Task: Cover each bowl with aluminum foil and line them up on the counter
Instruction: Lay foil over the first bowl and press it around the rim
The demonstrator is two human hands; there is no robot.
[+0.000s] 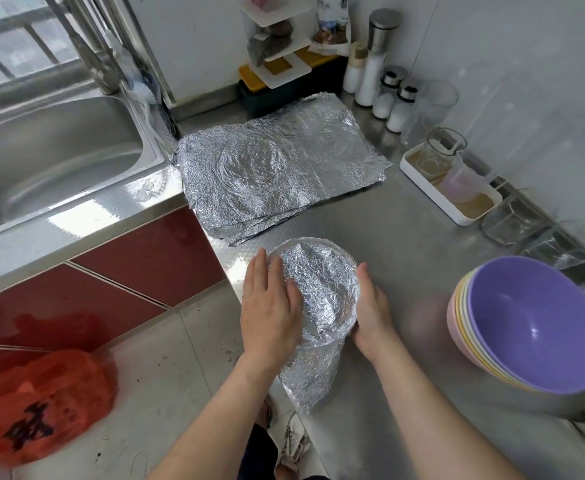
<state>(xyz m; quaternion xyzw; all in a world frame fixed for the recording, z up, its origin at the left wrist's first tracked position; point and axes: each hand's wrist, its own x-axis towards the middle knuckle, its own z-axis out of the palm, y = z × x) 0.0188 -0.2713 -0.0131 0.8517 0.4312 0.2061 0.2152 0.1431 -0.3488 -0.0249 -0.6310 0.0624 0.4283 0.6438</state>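
The left grip (270,306) lies flat and wide on the foil over the bowl (322,285). The right grip (370,313) presses the foil against the bowl's right side, fingers nearly straight. The bowl sits at the near corner of the steel bench (405,237), a loose flap of foil trailing toward the person. Behind it lies a stack of foil sheets (277,174); to the right, stacked bowls (533,323). A sink (42,150) lies left, above red cupboard doors (145,258) and a grey tiled floor (180,375).

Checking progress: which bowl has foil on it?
The bowl between the left hand and right hand; the stacked bowls at right, purple on top, are bare.
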